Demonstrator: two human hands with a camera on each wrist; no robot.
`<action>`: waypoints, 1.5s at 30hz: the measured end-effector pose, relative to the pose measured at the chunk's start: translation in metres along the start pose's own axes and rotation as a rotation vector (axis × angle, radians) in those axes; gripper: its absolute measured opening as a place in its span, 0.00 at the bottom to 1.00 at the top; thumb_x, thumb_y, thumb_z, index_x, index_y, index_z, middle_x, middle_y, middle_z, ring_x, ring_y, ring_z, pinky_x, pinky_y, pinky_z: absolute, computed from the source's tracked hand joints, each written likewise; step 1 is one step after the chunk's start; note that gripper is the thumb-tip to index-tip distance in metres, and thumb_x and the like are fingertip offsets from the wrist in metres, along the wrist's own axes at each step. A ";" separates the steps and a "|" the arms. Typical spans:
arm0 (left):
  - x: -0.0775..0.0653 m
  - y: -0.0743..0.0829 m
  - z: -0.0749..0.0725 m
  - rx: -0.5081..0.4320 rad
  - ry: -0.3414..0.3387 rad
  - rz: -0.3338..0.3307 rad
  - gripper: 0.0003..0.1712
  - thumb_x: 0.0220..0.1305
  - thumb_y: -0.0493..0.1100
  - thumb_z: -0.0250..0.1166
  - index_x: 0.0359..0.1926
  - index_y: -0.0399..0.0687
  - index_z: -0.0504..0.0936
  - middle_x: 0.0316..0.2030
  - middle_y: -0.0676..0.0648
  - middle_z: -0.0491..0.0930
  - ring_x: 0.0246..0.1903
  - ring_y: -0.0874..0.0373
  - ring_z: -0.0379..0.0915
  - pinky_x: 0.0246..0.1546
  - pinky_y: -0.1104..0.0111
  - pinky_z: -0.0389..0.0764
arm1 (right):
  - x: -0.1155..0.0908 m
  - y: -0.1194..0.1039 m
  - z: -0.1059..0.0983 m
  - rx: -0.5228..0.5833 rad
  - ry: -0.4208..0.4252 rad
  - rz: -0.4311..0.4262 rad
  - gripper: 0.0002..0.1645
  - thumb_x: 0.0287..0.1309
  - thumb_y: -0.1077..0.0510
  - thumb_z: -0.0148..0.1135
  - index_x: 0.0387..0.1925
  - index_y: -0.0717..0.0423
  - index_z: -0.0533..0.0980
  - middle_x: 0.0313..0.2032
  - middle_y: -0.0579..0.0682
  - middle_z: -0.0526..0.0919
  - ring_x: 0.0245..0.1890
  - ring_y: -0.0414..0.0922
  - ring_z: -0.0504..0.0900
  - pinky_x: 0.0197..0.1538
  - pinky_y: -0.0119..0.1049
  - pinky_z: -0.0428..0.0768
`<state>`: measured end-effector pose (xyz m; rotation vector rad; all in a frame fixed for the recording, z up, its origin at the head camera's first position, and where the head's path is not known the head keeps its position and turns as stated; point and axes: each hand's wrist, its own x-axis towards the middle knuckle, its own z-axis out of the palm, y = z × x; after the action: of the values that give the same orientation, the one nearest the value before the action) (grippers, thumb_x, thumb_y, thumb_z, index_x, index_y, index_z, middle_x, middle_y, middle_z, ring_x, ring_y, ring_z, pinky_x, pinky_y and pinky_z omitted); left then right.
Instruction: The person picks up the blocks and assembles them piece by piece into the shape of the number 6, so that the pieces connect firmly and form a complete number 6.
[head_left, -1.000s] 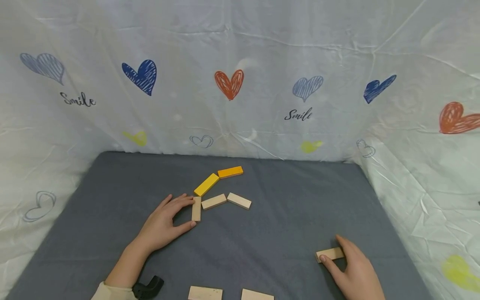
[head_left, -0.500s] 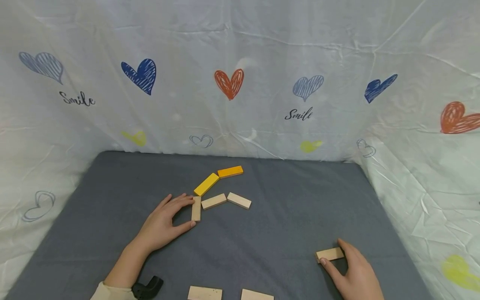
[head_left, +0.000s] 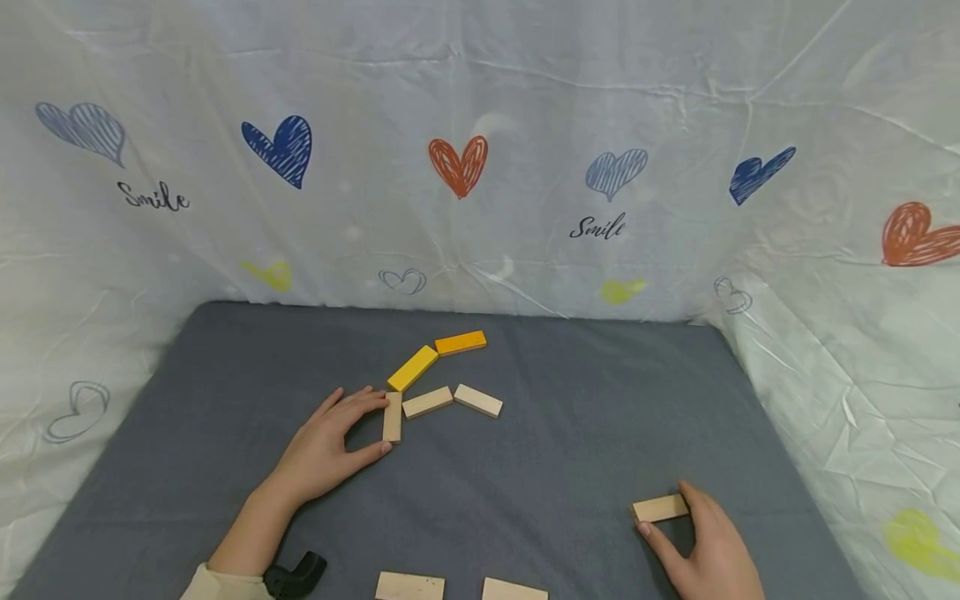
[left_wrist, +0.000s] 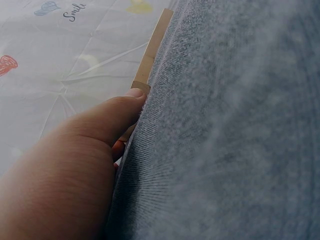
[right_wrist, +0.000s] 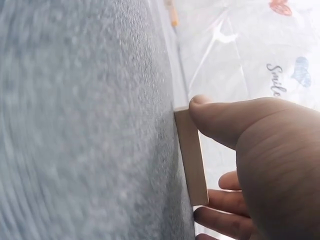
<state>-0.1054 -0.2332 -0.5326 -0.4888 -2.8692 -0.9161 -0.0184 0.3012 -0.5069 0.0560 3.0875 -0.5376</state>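
Note:
My left hand (head_left: pixel 322 454) holds a plain wooden block (head_left: pixel 392 418) by its two ends, fingertips at the far end and thumb at the near one. Its far end meets a yellow block (head_left: pixel 413 368), which leads to an orange block (head_left: pixel 461 342). Two more plain blocks, one beside it (head_left: pixel 427 403) and one further right (head_left: pixel 478 401), lie end to end. On the right of the table, my right hand (head_left: pixel 708 542) grips another wooden block (head_left: pixel 660 508) lying flat. In the right wrist view its thumb (right_wrist: pixel 215 117) is against one end, with fingers near the other.
Two plain blocks, one left (head_left: pixel 410 586) and one right (head_left: pixel 515 590), lie at the near edge of the view. Dark grey cloth (head_left: pixel 525 483) covers the table. A white sheet with printed hearts (head_left: pixel 525 100) hangs behind and at the sides.
My right thumb and index finger have slid slightly along the block, and that hand has shifted a little. The left hand and the other blocks stay put.

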 end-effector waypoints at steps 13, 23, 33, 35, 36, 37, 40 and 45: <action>0.000 0.000 0.000 -0.003 0.000 0.008 0.42 0.66 0.63 0.80 0.75 0.54 0.79 0.74 0.51 0.76 0.80 0.48 0.64 0.88 0.48 0.48 | -0.002 -0.006 0.003 -0.023 0.014 0.016 0.60 0.64 0.33 0.77 0.71 0.80 0.68 0.63 0.81 0.76 0.60 0.78 0.78 0.59 0.75 0.82; 0.000 0.000 0.000 0.003 0.002 0.008 0.42 0.65 0.62 0.80 0.75 0.54 0.79 0.74 0.50 0.76 0.79 0.48 0.64 0.87 0.48 0.48 | -0.001 -0.007 0.004 0.007 0.020 0.057 0.59 0.65 0.35 0.78 0.72 0.81 0.67 0.64 0.83 0.74 0.62 0.79 0.76 0.62 0.75 0.80; 0.001 0.001 -0.001 0.008 0.003 0.007 0.42 0.65 0.62 0.80 0.75 0.53 0.79 0.74 0.50 0.76 0.79 0.48 0.64 0.87 0.47 0.48 | 0.000 -0.007 0.002 0.011 -0.013 0.093 0.60 0.66 0.34 0.77 0.73 0.81 0.66 0.65 0.83 0.73 0.64 0.78 0.74 0.65 0.76 0.78; 0.001 0.001 -0.001 0.007 0.002 0.007 0.42 0.65 0.62 0.80 0.75 0.54 0.79 0.74 0.50 0.76 0.79 0.48 0.64 0.87 0.48 0.48 | 0.001 -0.008 0.001 0.016 -0.027 0.099 0.60 0.66 0.35 0.76 0.73 0.81 0.65 0.66 0.83 0.72 0.65 0.78 0.74 0.66 0.76 0.77; 0.001 0.001 -0.001 0.005 0.002 0.006 0.42 0.65 0.62 0.80 0.75 0.54 0.79 0.74 0.50 0.76 0.79 0.48 0.64 0.88 0.48 0.48 | 0.001 -0.008 0.000 0.017 -0.036 0.104 0.60 0.66 0.35 0.76 0.74 0.81 0.65 0.66 0.83 0.72 0.65 0.78 0.73 0.67 0.75 0.76; 0.001 0.001 -0.001 0.004 0.002 0.006 0.42 0.65 0.62 0.80 0.75 0.54 0.79 0.74 0.50 0.76 0.80 0.48 0.64 0.88 0.48 0.48 | 0.001 -0.009 0.000 0.017 -0.042 0.106 0.60 0.67 0.35 0.76 0.74 0.81 0.65 0.67 0.83 0.72 0.66 0.79 0.73 0.67 0.75 0.76; 0.001 0.002 -0.001 0.003 0.002 0.005 0.42 0.65 0.62 0.80 0.75 0.54 0.79 0.74 0.50 0.76 0.80 0.48 0.64 0.87 0.48 0.48 | 0.002 -0.009 -0.001 0.016 -0.047 0.102 0.60 0.67 0.35 0.75 0.74 0.81 0.64 0.67 0.83 0.71 0.65 0.79 0.73 0.67 0.75 0.76; 0.000 0.002 -0.002 0.001 0.002 0.008 0.42 0.65 0.61 0.80 0.75 0.53 0.79 0.74 0.49 0.76 0.80 0.48 0.64 0.88 0.48 0.48 | 0.000 -0.008 -0.001 0.020 0.015 0.042 0.58 0.66 0.38 0.77 0.72 0.82 0.67 0.64 0.83 0.74 0.62 0.79 0.76 0.62 0.75 0.80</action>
<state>-0.1048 -0.2325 -0.5300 -0.4992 -2.8638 -0.9136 -0.0183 0.2940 -0.5034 0.1249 3.0875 -0.5688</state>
